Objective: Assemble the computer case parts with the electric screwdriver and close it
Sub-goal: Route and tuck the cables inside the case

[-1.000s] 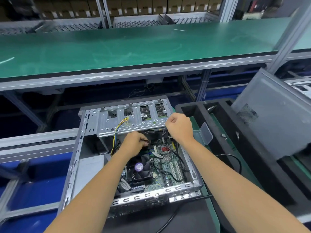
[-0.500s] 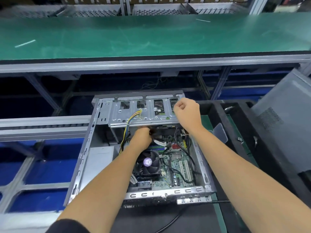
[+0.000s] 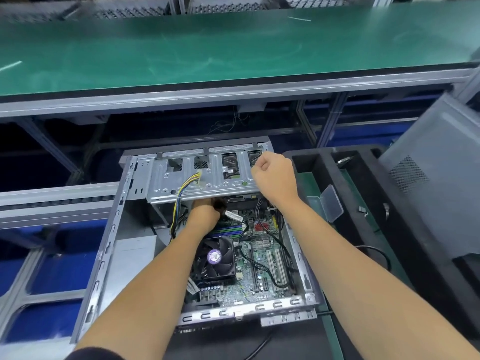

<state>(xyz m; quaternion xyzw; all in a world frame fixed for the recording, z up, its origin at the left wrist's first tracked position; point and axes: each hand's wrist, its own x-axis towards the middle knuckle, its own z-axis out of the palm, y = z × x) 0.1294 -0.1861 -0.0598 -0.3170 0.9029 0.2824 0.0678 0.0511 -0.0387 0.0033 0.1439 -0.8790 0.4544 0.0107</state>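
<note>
The open computer case (image 3: pixel 109 245) lies on its side in front of me, motherboard and CPU fan (image 3: pixel 215 256) exposed. A silver drive cage (image 3: pixel 181 183) spans its far end, with yellow and black wires (image 3: pixel 187 185) running out of it. My left hand (image 3: pixel 204 213) reaches under the cage's front edge, fingers curled round a small black part (image 3: pixel 220 203) I cannot identify. My right hand (image 3: pixel 275 175) is a fist curled over the cage's right end. The grey side panel (image 3: pixel 428 183) leans at the right. No electric screwdriver is in view.
A black foam tray (image 3: pixel 368 245) sits right of the case, with a clear plastic box (image 3: pixel 331 203) and small metal bits in it. A green bench shelf (image 3: pixel 207 48) runs overhead. A black cable (image 3: pixel 259 344) trails near the case's front edge.
My left hand has pushed further in under the drive cage. My right hand has kept its hold on the cage's right end while the view shifted.
</note>
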